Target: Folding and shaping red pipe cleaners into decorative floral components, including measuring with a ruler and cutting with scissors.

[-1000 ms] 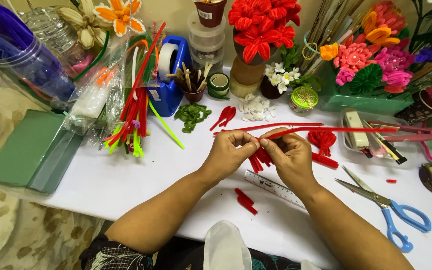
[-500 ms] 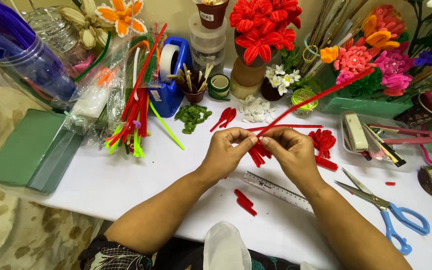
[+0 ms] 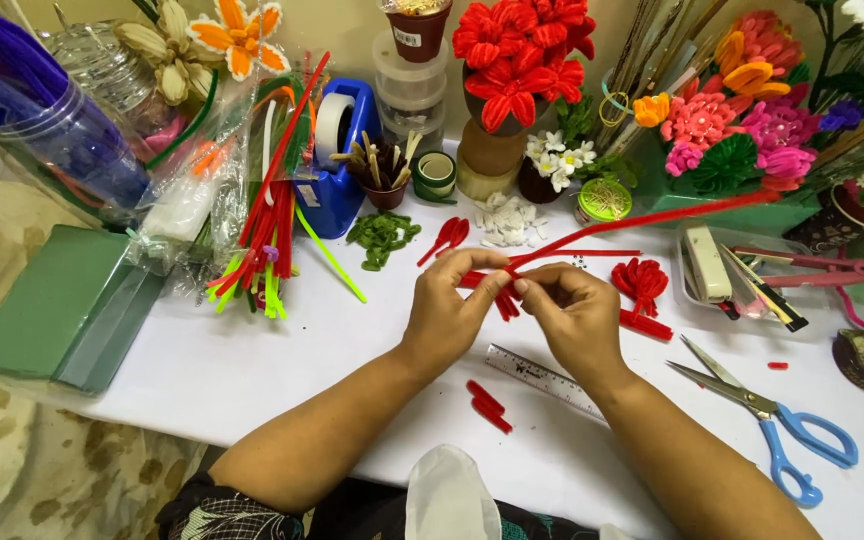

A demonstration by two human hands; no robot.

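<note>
My left hand [image 3: 449,305] and my right hand [image 3: 574,313] meet over the middle of the white table [image 3: 252,360]. Both pinch a long red pipe cleaner [image 3: 642,220], which slants up and to the right from my fingertips toward the flower pots. A small bunch of bent red pieces [image 3: 500,300] hangs between my fingers. More folded red pieces [image 3: 642,285] lie just right of my right hand. Two short red pieces [image 3: 487,405] rest near the table's front edge, beside a clear ruler [image 3: 542,380].
Blue-handled scissors [image 3: 772,425] lie at the right front. A clear tray of tools [image 3: 732,275] sits at the right. Pipe-cleaner flowers in pots [image 3: 517,70] line the back. A blue tape dispenser [image 3: 337,150], bundled pipe cleaners [image 3: 262,230] and green foam blocks [image 3: 62,305] stand at the left.
The long red pipe cleaner swung from lying flat across the table to slanting up to the right. My hands stayed close together, working the bend.
</note>
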